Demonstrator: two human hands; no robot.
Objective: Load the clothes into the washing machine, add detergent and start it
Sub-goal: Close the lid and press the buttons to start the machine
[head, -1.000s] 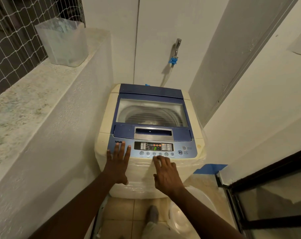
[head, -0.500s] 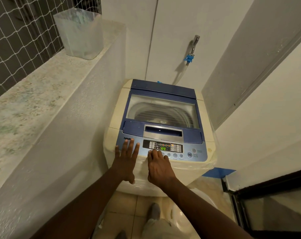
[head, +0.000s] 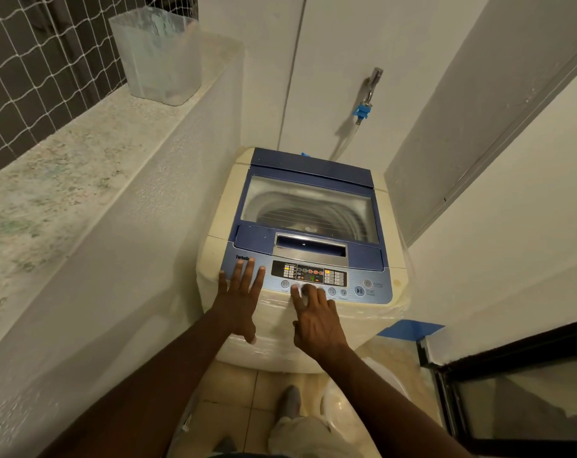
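A cream top-loading washing machine [head: 396, 285] with a blue lid stands in the corner; its glass lid [head: 308, 208] is closed and the drum shows through it. The blue control panel [head: 378, 287] at the front is lit, with orange and green lights on its display [head: 310, 274]. My left hand [head: 239, 297] lies flat, fingers spread, on the panel's left end. My right hand [head: 313, 314] holds nothing and its fingertips rest on the row of round buttons under the display. A start/pause button [head: 359, 290] lies to the right of my fingers.
A translucent plastic container [head: 156, 56] stands on the stone ledge [head: 59, 173] at left, with netting behind it. A tap with a blue connector [head: 363, 110] is on the back wall. A black-framed glass door [head: 512, 391] is at right. A white bucket [head: 363, 404] sits on the tiled floor.
My right hand has slid left along the button row and the display readout has changed. My left hand has stayed on the panel's left end. The camera has swung left.
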